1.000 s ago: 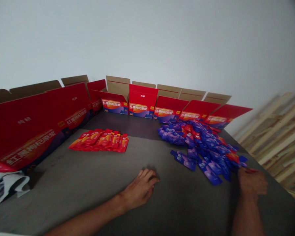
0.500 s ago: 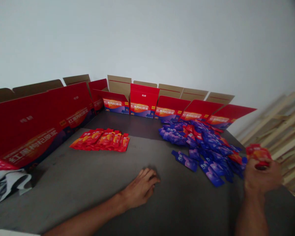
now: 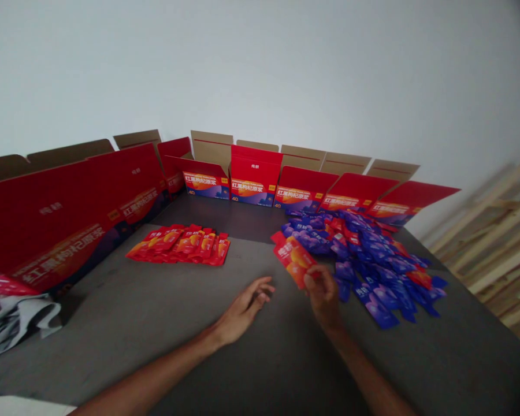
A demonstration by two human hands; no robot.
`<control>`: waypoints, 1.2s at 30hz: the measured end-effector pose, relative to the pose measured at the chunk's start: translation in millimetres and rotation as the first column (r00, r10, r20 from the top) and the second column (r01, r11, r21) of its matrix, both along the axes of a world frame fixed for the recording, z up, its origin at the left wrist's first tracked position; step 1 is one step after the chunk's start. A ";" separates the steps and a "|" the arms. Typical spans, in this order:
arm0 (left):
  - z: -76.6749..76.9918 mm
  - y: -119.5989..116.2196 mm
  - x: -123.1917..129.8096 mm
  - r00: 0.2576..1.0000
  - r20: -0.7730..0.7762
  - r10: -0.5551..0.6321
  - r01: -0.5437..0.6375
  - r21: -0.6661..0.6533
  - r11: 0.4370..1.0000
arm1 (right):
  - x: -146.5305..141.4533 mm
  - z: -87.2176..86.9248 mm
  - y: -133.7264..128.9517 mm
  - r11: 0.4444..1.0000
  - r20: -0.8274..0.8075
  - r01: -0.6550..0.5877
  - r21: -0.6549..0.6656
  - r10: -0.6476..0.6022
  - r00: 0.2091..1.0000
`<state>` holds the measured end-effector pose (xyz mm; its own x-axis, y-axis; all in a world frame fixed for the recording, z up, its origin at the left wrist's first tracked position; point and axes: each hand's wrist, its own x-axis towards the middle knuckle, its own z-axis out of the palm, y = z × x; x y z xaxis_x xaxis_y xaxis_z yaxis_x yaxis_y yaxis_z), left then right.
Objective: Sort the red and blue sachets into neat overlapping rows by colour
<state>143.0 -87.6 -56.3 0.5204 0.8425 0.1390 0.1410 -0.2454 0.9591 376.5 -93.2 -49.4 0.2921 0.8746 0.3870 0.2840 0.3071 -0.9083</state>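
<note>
My right hand (image 3: 324, 294) pinches a red pouch (image 3: 295, 260) with orange fruit printed on it, holding it up above the table by its lower right corner; whether more than one pouch is in the grip I cannot tell. To the left, my left hand (image 3: 247, 303) holds nothing, its fingers loosely curved and apart, just over the grey table (image 3: 251, 370). Beyond it lies a row of overlapping red pouches (image 3: 184, 245). Right of my right hand spreads a heap of purple pouches (image 3: 375, 254) with some red ones mixed in.
Open red cartons (image 3: 253, 179) line the back of the table, flaps raised, and larger-looking ones (image 3: 69, 219) run along the left. A crumpled grey-and-white bag (image 3: 21, 323) lies at the left edge. Wooden slats (image 3: 498, 248) stand beyond the right edge.
My right hand has swung from the far right to the middle, bringing the red pouch with it. My left hand has lifted and turned slightly, its fingers now pointing toward the pouch.
</note>
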 end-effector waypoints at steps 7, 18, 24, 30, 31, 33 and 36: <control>0.2 8.7 -6.0 0.976 0.120 0.184 -0.159 -0.193 0.968 | -53.3 -28.9 -18.4 0.846 -0.135 -0.502 -0.182 0.484 0.865; 4.2 20.9 -28.1 0.893 -0.334 0.301 -0.242 0.206 0.948 | -35.7 -18.1 -20.2 0.775 0.479 -0.572 -0.267 0.622 0.619; 8.6 8.8 -24.6 0.731 -0.566 0.381 -0.117 0.446 0.888 | -32.7 -22.5 -14.7 0.816 0.471 -0.527 -0.238 0.572 0.672; 12.8 4.5 -23.4 0.689 -0.659 0.303 0.035 0.448 0.894 | -32.3 -20.4 -15.1 0.808 0.466 -0.546 -0.221 0.579 0.669; 13.2 5.4 -24.6 0.683 -0.662 0.308 0.039 0.455 0.890 | -32.2 -20.0 -15.2 0.808 0.462 -0.546 -0.223 0.581 0.670; 13.9 8.0 -27.6 0.667 -0.668 0.331 0.036 0.472 0.881 | -31.9 -19.3 -15.1 0.807 0.456 -0.547 -0.221 0.582 0.673; 14.8 12.0 -32.7 0.618 -0.676 0.401 0.006 0.514 0.858 | -31.7 -17.8 -14.6 0.810 0.454 -0.548 -0.210 0.577 0.679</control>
<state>110.3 -75.7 -41.5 0.4360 0.8865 0.1547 0.8397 -0.4626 0.2843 344.8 -107.9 -67.2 -0.4701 0.8356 0.2844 0.4680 0.5092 -0.7223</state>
